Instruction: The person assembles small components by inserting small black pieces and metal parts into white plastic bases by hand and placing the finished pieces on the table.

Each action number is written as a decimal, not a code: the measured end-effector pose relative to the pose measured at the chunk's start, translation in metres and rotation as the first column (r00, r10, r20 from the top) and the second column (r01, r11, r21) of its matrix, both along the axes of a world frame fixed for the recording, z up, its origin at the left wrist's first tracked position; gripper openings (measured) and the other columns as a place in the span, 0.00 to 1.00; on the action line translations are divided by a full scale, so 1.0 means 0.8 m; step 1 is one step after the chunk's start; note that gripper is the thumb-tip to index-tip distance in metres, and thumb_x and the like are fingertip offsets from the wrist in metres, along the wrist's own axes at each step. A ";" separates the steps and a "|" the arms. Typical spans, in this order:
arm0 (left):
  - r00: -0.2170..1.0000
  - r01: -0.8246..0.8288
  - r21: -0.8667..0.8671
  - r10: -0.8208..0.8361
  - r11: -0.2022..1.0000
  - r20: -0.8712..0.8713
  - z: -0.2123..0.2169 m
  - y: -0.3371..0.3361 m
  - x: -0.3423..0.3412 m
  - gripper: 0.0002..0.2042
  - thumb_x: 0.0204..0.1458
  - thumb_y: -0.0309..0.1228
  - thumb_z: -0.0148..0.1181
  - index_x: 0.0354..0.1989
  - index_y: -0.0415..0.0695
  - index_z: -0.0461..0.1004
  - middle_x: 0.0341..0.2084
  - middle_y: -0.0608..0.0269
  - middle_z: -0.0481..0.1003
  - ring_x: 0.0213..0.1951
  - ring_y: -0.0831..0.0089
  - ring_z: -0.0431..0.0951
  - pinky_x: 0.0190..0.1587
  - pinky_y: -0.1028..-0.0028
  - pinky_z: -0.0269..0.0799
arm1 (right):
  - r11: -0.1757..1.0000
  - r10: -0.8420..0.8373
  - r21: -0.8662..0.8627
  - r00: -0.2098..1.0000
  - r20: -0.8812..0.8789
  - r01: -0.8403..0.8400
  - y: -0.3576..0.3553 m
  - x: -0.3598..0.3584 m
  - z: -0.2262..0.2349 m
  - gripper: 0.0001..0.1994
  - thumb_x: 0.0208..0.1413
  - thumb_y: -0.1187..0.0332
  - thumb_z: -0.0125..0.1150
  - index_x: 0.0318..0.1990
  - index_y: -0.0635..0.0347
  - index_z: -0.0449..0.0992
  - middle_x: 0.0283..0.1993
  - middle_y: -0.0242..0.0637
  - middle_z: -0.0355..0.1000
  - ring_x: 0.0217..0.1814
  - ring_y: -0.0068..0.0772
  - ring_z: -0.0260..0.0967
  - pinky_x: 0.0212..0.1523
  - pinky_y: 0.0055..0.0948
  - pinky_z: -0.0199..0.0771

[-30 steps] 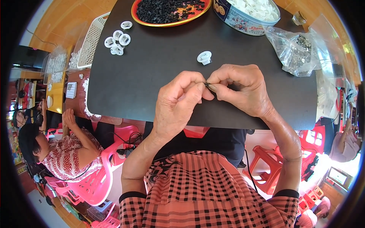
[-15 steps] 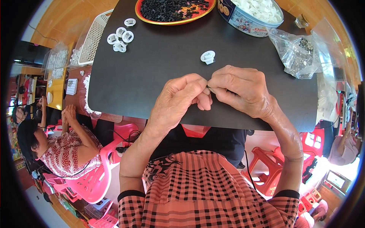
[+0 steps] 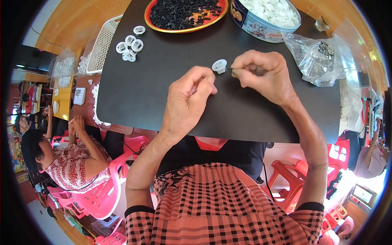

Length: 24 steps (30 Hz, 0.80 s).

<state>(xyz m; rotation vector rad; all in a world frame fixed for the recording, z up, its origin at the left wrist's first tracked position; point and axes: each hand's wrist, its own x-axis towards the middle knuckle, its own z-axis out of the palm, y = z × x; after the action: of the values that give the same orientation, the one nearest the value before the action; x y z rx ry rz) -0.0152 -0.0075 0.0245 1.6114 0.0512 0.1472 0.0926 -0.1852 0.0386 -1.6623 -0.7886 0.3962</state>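
We see the right hand (image 3: 263,75) pinching a thin dark piece (image 3: 233,70) beside a white cap (image 3: 219,66) mid-table (image 3: 163,94); the left hand (image 3: 188,102), loosely curled, grasps nothing visible.

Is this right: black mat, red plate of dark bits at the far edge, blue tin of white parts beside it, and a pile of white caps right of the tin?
Not quite. In the head view the white caps lie left of the red plate, not right of the blue tin; right of the tin lies a clear bag of small dark parts. The black mat and the rest hold.
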 end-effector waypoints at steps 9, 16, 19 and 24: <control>0.964 -0.145 0.789 -0.095 0.597 0.249 -0.008 0.013 0.045 0.14 0.44 0.22 0.59 0.43 0.42 0.73 0.31 0.58 0.71 0.38 0.58 0.69 0.42 0.64 0.68 | 0.999 -0.037 0.004 0.991 -0.129 0.037 -0.011 0.015 -0.009 0.03 0.51 0.77 0.59 0.33 0.64 0.77 0.23 0.26 0.70 0.24 0.10 0.65 0.24 0.14 0.64; 0.940 -0.293 0.774 0.023 0.561 0.339 -0.010 -0.002 0.047 0.17 0.42 0.30 0.65 0.41 0.38 0.73 0.39 0.53 0.70 0.45 0.56 0.67 0.49 0.63 0.66 | 0.998 -0.050 0.041 0.990 -0.130 0.056 -0.012 0.016 -0.015 0.02 0.51 0.76 0.60 0.32 0.64 0.76 0.23 0.25 0.70 0.24 0.10 0.65 0.24 0.14 0.64; 0.950 -0.275 0.825 0.005 0.493 0.313 -0.017 -0.007 0.050 0.16 0.42 0.32 0.66 0.38 0.36 0.73 0.42 0.52 0.68 0.49 0.53 0.64 0.51 0.60 0.64 | 0.997 -0.064 0.043 0.986 -0.155 0.071 -0.013 0.017 -0.015 0.02 0.52 0.75 0.60 0.32 0.64 0.77 0.24 0.25 0.71 0.24 0.11 0.65 0.24 0.14 0.63; 0.950 -0.255 0.825 -0.029 0.504 0.312 -0.022 -0.005 0.057 0.13 0.43 0.30 0.65 0.34 0.33 0.73 0.42 0.47 0.66 0.48 0.47 0.63 0.49 0.57 0.64 | 0.997 -0.057 0.043 0.984 -0.169 0.065 -0.011 0.016 -0.017 0.03 0.53 0.74 0.60 0.32 0.64 0.77 0.25 0.26 0.71 0.24 0.12 0.66 0.24 0.13 0.63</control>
<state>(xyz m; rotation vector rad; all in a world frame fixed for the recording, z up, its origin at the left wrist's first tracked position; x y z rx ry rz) 0.0304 -0.0115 0.0072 2.5971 -0.1779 0.5959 0.1057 -0.1942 0.0250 -1.5810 -0.6168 0.4636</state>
